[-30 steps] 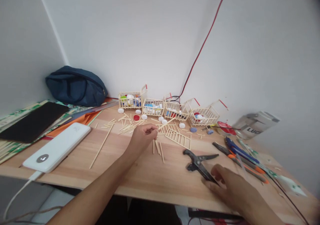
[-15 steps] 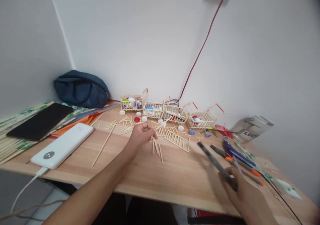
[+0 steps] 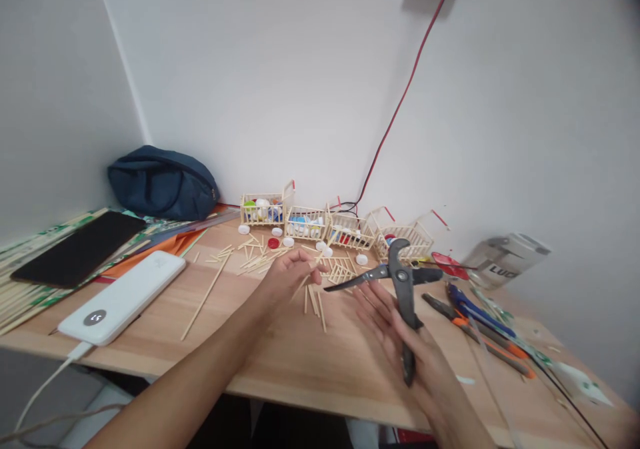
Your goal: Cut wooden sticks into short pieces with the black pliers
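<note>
My left hand (image 3: 294, 274) pinches a thin wooden stick (image 3: 301, 285) over the middle of the desk. To its right, my right hand (image 3: 407, 329) holds a dark cutting tool (image 3: 403, 277) whose arms are spread, with one pointed arm reaching left toward my left hand. Below my left hand lie several short sticks (image 3: 321, 311). A ladder-like stick frame (image 3: 341, 273) lies behind the tool's pointed arm, partly hidden. Small stick-built carts (image 3: 263, 210) filled with coloured pieces stand in a row by the wall; the tool overlaps the rightmost one in view.
At the left are a white power bank (image 3: 125, 296), a black phone (image 3: 77, 248) and a blue pouch (image 3: 163, 181). Orange-handled pliers (image 3: 480, 334), a blue-handled tool (image 3: 480, 310) and a carton (image 3: 507, 260) are at the right. Bottle caps (image 3: 273, 243) lie before the carts.
My right hand has moved up and left with the tool, which now shows its spread arms over the desk. My left hand has barely moved.
</note>
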The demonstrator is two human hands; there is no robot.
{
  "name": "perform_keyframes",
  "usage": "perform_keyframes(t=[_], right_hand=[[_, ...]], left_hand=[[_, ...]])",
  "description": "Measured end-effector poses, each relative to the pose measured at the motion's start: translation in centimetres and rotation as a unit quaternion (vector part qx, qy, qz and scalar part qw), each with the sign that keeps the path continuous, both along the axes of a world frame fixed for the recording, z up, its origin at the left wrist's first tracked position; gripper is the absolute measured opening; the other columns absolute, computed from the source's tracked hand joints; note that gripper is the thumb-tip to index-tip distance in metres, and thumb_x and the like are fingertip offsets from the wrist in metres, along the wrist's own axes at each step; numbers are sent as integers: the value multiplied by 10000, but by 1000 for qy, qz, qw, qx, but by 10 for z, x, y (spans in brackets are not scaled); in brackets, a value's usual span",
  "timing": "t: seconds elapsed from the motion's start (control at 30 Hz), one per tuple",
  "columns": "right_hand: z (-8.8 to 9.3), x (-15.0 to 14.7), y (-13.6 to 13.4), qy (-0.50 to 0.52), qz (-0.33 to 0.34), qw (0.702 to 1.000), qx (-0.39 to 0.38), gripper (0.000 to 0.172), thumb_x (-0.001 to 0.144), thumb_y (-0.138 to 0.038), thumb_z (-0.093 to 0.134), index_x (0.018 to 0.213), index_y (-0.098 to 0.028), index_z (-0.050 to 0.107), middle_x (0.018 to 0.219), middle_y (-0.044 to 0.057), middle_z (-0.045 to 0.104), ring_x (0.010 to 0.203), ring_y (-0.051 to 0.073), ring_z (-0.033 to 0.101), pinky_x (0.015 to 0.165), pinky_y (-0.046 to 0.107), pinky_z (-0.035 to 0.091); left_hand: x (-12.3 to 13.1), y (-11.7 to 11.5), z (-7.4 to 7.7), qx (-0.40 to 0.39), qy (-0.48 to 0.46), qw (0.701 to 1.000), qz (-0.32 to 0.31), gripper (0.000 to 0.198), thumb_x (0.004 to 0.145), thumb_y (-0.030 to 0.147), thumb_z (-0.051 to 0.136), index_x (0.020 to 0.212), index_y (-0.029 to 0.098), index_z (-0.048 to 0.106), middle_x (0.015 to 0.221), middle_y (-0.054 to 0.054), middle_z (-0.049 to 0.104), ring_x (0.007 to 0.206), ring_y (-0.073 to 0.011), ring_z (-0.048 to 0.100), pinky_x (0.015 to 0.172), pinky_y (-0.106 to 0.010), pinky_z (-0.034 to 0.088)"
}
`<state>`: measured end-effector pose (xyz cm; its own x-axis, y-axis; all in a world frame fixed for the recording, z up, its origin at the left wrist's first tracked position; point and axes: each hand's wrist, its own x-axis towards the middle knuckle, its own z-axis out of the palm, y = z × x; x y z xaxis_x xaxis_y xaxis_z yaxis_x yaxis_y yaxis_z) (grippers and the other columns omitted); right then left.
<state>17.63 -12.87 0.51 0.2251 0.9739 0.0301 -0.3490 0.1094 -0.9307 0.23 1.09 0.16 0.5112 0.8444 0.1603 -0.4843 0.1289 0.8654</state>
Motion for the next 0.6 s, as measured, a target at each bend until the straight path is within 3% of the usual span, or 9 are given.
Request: perform_keyframes(t=[0.1,0.2,0.3,0.43,0.6], right_hand=[[-2,-22,21,36,18,998,54,378,852,-363,552,1215,-259,576,1363,70,470,1287,252,379,1085,490,240],[-4,-37,36,41,34,995,79,378,858,-360,537,1219,-256,569,1381,48,450,1307,226,350,1102,451,215],[-6,-47,47,33,48,994,91,438,833,-356,560,1259,-261,525,1392,41,437,1321,211,325,1111,433,185],[-5,-56,55,42,42,994,91,531,797,-443,559,1291,-265,479,1394,45,432,1317,229,331,1099,447,206],[-3,-62,57,61,31,993,97,502,800,-460,553,1258,-263,500,1373,52,456,1304,240,352,1090,445,230]], left_hand=[[1,0,-2,-7,-6,999,-32,152,711,243,635,685,164,508,577,1,630,732,-143,614,797,-295,435],[0,3,-3,-28,-8,1000,-13,165,707,248,643,662,160,511,609,3,637,694,-121,602,778,-265,434],[-1,5,-2,-38,-20,999,11,168,703,254,645,644,164,517,623,3,633,776,-129,605,799,-250,429],[1,2,1,-51,-1,999,14,176,683,267,662,634,161,530,611,1,623,722,-132,597,752,-254,446],[2,-3,3,-50,5,999,9,175,700,264,651,631,154,533,617,3,618,659,-112,577,735,-251,453]])
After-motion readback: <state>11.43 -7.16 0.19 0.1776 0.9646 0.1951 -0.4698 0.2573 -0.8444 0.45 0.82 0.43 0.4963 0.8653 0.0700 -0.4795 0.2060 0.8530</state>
